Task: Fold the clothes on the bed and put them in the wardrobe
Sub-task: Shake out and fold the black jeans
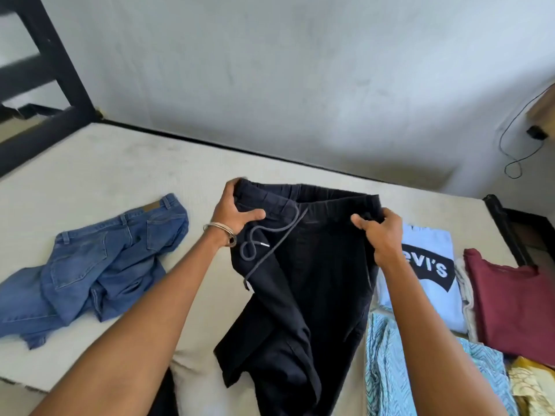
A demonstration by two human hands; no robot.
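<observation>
Dark navy drawstring trousers [303,274] hang in front of me over the bed [114,175], held up by the waistband. My left hand [237,211] grips the waistband's left end. My right hand [381,232] grips its right end. The grey drawstring dangles down the front. The legs drape down onto the mattress toward me. Crumpled blue jeans [102,262] lie on the bed to the left.
To the right lie folded clothes: a light blue printed T-shirt [429,274], a maroon shirt [510,301], a teal patterned garment [387,370] and a yellow piece [531,382]. A grey wall runs behind the bed; a black bed frame [60,70] stands at the far left.
</observation>
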